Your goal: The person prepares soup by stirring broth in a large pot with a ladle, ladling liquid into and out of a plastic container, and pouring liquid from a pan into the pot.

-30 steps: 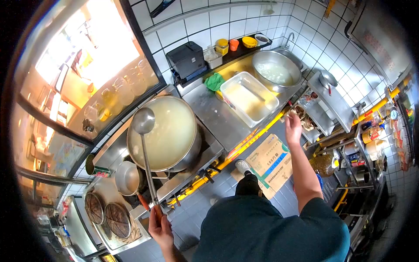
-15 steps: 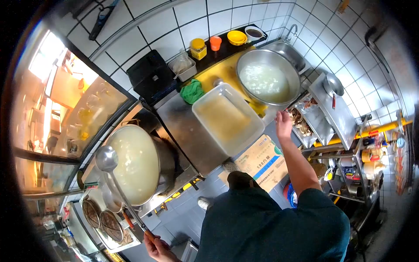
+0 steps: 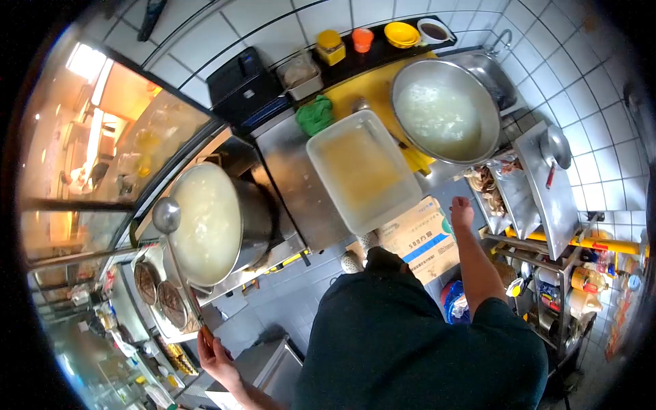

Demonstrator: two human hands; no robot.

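Observation:
My left hand (image 3: 220, 359) is wrapped round the wooden end of a long-handled ladle (image 3: 166, 215). The ladle's bowl hangs at the left rim of a large pot (image 3: 244, 239) filled with pale, cloudy liquid. Nothing shows in my right hand (image 3: 462, 213), which is raised with curled fingers above the floor, apart from the counter. Ahead of it sits a wide steel basin (image 3: 486, 113) of whitish liquid. Between pot and basin, a translucent plastic tub (image 3: 328, 195) with a yellowish layer inside stands on the steel counter (image 3: 283, 160).
A green cloth (image 3: 314, 115) lies behind the tub, beside a black box (image 3: 242, 89). Yellow bowls (image 3: 402, 34) and jars line the back shelf. A cardboard sheet (image 3: 427, 253) lies on the floor. At right stand steel shelves (image 3: 540, 178) with a pan (image 3: 555, 147).
My right hand has drawn back from the basin's edge, its fingers more curled. My left hand still grips the ladle, now farther left in view. The camera view has shifted slightly.

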